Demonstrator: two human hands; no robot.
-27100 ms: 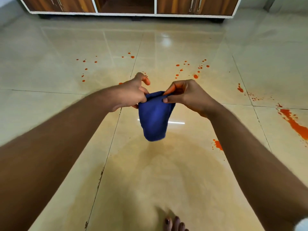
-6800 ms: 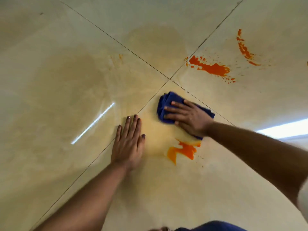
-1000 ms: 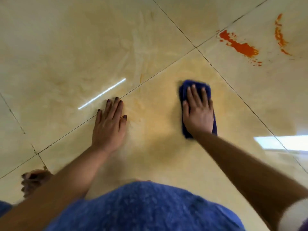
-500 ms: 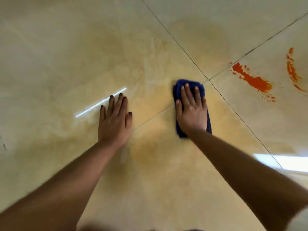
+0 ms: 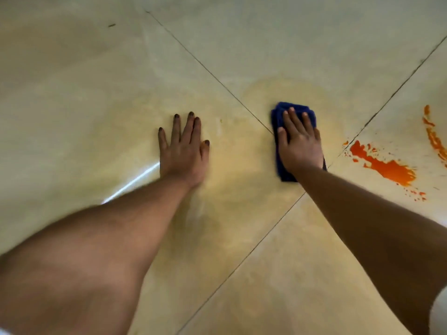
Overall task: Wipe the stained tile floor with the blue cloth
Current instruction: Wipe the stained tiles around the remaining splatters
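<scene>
Blue folded cloth (image 5: 280, 117), soft and rectangular, lies flat under the right hand (image 5: 300, 146), whose straight fingers press it beside a tile joint. Left hand (image 5: 183, 151) rests flat, fingers spread, on glossy beige tile floor (image 5: 96, 81). Orange stain (image 5: 384, 168) sits right.

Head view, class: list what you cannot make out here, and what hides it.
1. Blue cloth: its middle, under the right hand.
2. Thin orange streak: cut off by the right edge.
3. Floor under the left hand: hidden by the palm.
</scene>
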